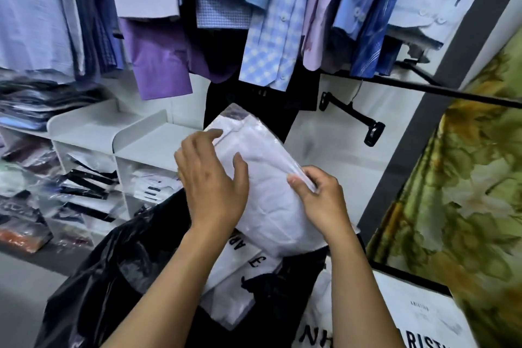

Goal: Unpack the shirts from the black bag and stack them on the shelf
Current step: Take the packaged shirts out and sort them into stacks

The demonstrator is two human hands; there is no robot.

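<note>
Clear, glossy plastic film encloses the folded white shirt [271,206], which is held tilted above the open mouth of the black bag [118,271]. Left hand [210,186]: palm down, fingers spread and nearly straight, resting flat on the upper-left face of the package, with no grasp. Right hand [322,203]: thumb and fingers pinch the film along the right edge of the package. Both forearms are bare and extend up from the lower frame. Bag material is thin, crinkled and shiny. Further flat packed shirts [240,271] with black lettering lie inside. White shelf unit [147,147], with rounded corners, stands to the left, behind the bag.
</note>
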